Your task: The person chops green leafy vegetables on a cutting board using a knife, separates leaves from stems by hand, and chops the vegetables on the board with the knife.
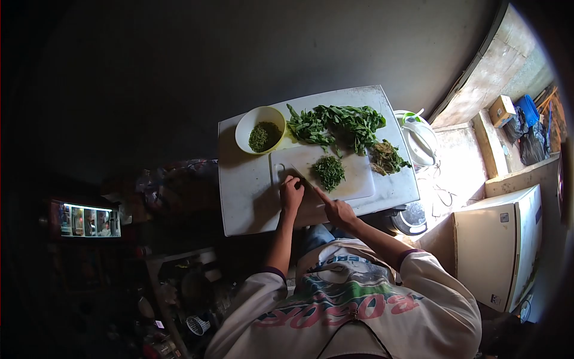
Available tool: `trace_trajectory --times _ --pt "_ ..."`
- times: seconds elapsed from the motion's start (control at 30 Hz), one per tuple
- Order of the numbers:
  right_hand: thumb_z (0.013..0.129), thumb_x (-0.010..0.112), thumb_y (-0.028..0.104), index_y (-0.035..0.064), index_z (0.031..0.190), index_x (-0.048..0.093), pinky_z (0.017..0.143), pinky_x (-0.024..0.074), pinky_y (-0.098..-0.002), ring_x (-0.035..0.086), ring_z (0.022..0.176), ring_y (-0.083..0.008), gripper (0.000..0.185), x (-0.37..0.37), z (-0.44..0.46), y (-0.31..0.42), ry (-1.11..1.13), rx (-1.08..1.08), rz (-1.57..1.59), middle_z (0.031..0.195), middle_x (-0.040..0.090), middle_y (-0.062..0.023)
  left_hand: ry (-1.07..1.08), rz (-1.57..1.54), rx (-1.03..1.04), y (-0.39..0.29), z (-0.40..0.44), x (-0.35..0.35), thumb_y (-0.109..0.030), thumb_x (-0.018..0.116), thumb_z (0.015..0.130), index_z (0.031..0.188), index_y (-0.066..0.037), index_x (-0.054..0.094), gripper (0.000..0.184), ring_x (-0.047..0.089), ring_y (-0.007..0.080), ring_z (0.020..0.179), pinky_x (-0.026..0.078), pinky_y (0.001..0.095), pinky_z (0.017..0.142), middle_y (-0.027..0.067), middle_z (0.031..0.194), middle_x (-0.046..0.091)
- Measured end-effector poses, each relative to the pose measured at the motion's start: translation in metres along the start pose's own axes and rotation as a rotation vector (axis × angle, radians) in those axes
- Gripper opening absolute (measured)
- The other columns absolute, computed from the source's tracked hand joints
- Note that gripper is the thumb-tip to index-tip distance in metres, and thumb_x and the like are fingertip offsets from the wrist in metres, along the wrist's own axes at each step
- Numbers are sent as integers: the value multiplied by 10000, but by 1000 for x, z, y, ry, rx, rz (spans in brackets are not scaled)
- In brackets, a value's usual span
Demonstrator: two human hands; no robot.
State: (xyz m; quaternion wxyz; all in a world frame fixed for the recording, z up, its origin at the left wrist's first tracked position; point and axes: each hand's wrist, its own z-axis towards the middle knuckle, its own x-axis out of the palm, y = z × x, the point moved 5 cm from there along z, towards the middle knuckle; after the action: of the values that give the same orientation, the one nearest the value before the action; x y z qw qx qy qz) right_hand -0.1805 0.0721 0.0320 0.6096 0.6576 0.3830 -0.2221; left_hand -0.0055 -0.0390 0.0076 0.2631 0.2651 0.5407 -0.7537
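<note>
My right hand (339, 213) is closed around the handle of a knife (304, 177), whose thin blade points up and left over the white cutting board (359, 186). Close to the blade, my left hand (292, 192) rests at the board's lower left side with its fingers curled in; what they hold, if anything, is hidden. A small heap of chopped greens (329, 173) lies on the board, right of the blade. Behind the board, a bowl (244, 135), pale inside and yellowish outside, contains finely chopped greens (263, 137).
Leafy green stems (353, 124) lie along the back of the white table (245, 209). A pile of wilted, brownish trimmings (387, 158) sits right of the board. Beyond the table's right edge are a white appliance (420, 143) and a white fridge-like box (487, 245).
</note>
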Motion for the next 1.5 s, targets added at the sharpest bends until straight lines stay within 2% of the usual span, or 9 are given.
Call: trace_trajectory --times 0.27,0.33,0.47,0.57,0.97,1.17,1.37,1.43,1.5 --pt "929 489 131 354 1588 149 595 509 -572 648 621 -451 775 -3 9 -3 11 0 -15 705 658 -251 49 13 22 -12 2 -5 -49 739 739 883 8 694 161 655 364 867 533 414 754 154 930 656" --pt "936 476 123 349 1585 147 679 534 -557 681 720 -439 762 -18 -2 4 141 104 -23 774 674 -263 42 14 6 -9 1 -3 -57 725 762 897 9 695 154 657 362 877 536 412 764 154 948 663" --pt "939 471 120 362 1589 128 679 539 -544 686 721 -428 774 -19 -20 -12 174 127 -31 780 679 -252 37 62 -30 -2 -1 4 -96 686 826 963 6 700 171 665 361 911 540 416 803 159 1003 681" --pt "963 488 151 360 1589 124 607 494 -582 651 651 -456 754 -25 -30 -18 124 111 14 748 670 -267 53 22 -22 0 2 9 -113 675 841 990 0 700 188 666 365 915 536 428 817 163 1002 682" --pt "905 511 98 320 1594 152 673 535 -552 684 725 -425 808 -55 -37 17 203 129 -67 772 675 -248 65 59 -49 0 8 10 -9 665 736 958 9 708 227 664 376 928 544 420 820 169 996 687" --pt "898 517 94 324 1592 151 692 540 -557 685 752 -440 818 -51 -35 22 221 139 -93 796 677 -261 45 31 -37 7 6 13 -27 680 735 937 7 707 207 665 371 914 548 406 808 155 973 686" --pt "919 484 108 329 1584 157 689 525 -582 669 715 -467 774 -4 -9 -5 87 80 -14 764 668 -275 99 63 -33 -5 8 7 -63 716 734 895 11 707 177 662 366 896 536 408 784 164 942 675" --pt "935 476 117 300 1587 187 582 500 -584 641 604 -462 736 -2 2 -1 -33 17 15 674 634 -270 93 31 -20 1 8 9 -62 720 733 889 13 705 174 661 364 900 532 411 782 167 939 673" --pt "936 474 119 304 1584 197 583 502 -581 645 615 -463 728 6 7 -6 -57 5 14 687 640 -269 92 -4 1 11 8 18 -60 724 732 884 15 704 171 660 362 904 528 414 781 171 935 672"
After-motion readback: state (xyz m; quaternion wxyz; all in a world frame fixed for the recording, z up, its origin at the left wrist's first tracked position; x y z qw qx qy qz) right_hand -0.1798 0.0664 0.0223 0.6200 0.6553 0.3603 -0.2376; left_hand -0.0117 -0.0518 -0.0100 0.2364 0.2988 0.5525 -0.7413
